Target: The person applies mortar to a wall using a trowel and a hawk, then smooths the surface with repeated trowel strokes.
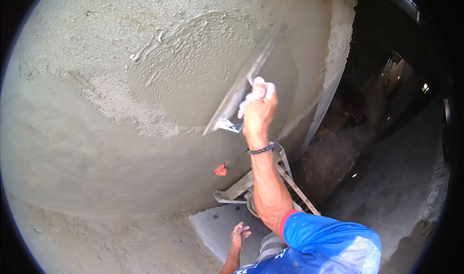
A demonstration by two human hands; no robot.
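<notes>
My right hand [259,102] is closed round the handle of a long metal plastering trowel [237,97], a dark bracelet on its wrist. The blade lies tilted against the wall [96,163], its upper end smeared by motion. Left of the blade spreads a patch of wet grey plaster [193,56] with a ridged, rippled surface. Lower down, my left hand [239,234] hangs away from the wall with fingers apart and nothing in it.
A small red piece [220,169] sits in the wall below the trowel. Behind my right forearm stands a wooden frame [295,187]. The wall ends at a rough pale edge [338,47]; beyond it lies a dark, cluttered space. A grey board or slab [212,225] is beside my left hand.
</notes>
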